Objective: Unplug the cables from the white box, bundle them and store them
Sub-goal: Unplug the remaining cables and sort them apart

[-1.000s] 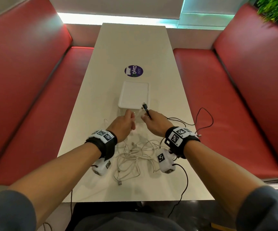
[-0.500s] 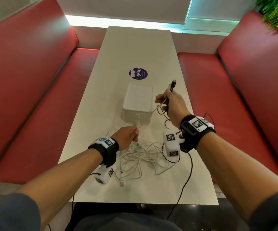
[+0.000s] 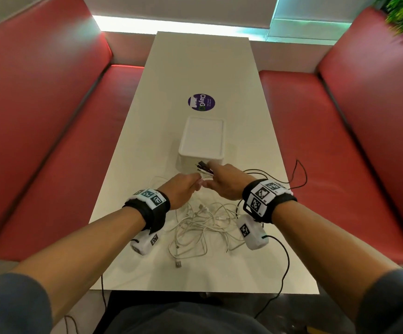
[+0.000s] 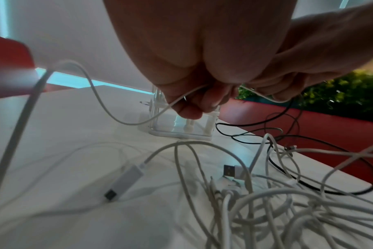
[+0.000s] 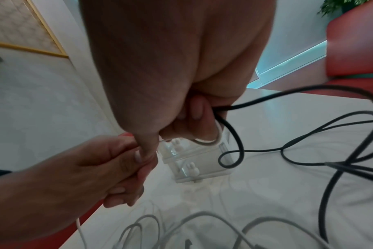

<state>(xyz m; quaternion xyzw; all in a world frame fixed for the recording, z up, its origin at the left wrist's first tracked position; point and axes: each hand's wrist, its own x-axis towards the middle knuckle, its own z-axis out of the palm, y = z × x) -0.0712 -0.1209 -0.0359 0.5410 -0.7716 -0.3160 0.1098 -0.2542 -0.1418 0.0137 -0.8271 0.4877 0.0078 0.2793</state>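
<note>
Just in front of the white box [image 3: 201, 141], the two hands meet. The right hand [image 3: 227, 180] has its fingers curled round a black cable [image 5: 232, 131] (plug ends poking toward the box), while the left hand [image 3: 181, 189] pinches a white cable [image 4: 109, 107]. More white cables [image 3: 200, 227] lie tangled nearer the person.

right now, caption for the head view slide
Both hands gather cables beside the white box on the table.
</note>
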